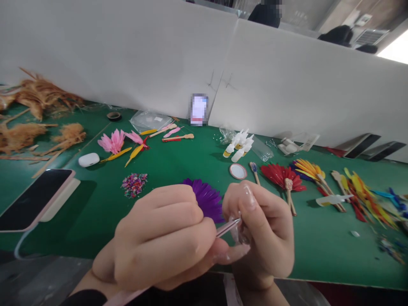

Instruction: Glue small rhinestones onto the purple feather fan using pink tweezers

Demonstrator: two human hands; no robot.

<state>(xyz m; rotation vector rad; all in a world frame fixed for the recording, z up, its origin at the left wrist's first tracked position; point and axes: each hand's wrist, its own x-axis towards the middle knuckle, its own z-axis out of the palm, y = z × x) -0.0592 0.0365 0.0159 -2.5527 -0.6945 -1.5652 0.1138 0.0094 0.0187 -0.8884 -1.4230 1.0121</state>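
Green tabletop [178, 163] stretches before you, backed by a white partition [127, 55]. Your left hand [162, 238] is closed around a slender pointed tool [227, 228], its tip at the thumb of your right hand [263, 231], which pinches a clear piece [237, 234], partly hidden. Just beyond lie purple feathers [208, 199]; farther back stand white dropper bottles [238, 146].

Beads [134, 185] on table [178, 163] left, feather fan [208, 200] just beyond left hand [162, 238], glue bottles [238, 154] behind lid [238, 171] right of centre, fibre [44, 95] far left, partition [280, 85] along back.
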